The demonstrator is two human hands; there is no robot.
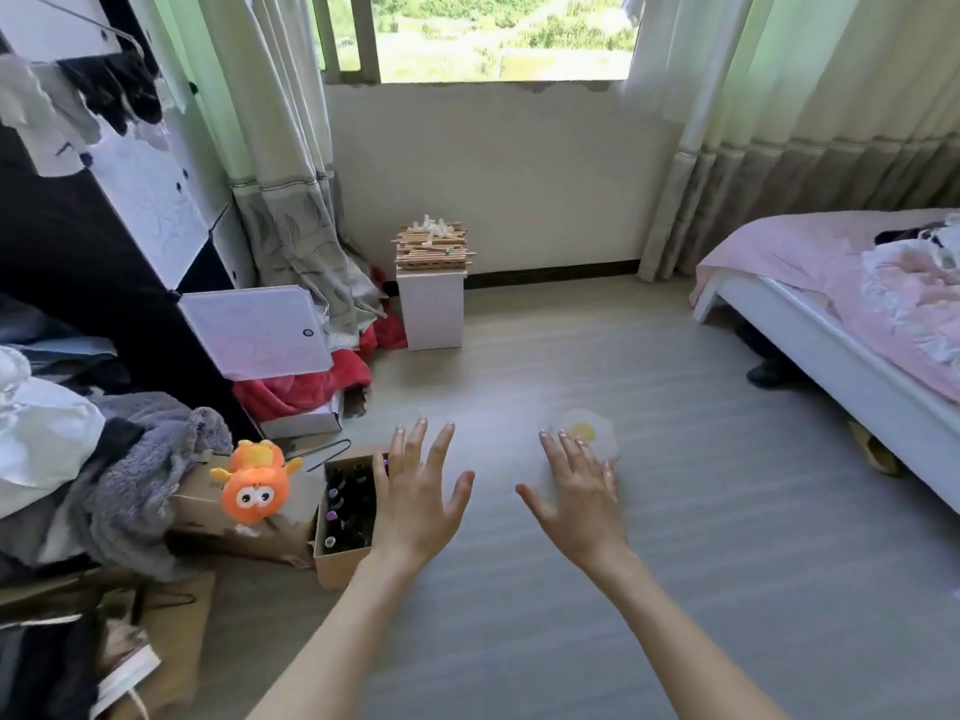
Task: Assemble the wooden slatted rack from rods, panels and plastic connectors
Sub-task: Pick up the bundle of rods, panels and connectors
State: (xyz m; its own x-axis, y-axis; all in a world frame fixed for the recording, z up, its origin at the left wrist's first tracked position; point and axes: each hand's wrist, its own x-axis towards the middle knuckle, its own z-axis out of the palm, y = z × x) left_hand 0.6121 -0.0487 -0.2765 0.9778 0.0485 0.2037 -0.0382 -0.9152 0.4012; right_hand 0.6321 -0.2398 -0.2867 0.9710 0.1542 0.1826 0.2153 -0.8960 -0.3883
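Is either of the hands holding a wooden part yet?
No: the left hand and right hand are spread open, while the wooden parts sit stacked on the white box.

Pale tan wooden slats (434,250) stacked with white plastic connectors (435,227) on top, on a white box (435,309). Grey plank-grain floor (675,459). Pink bedspread (810,262) over white bed frame (831,350). Orange plush toy (254,483) with white eyes. Red cloth (306,381). Pale green curtains (280,96), grey leaf-patterned lower band. Brown cardboard box (340,566) of dark bottles.
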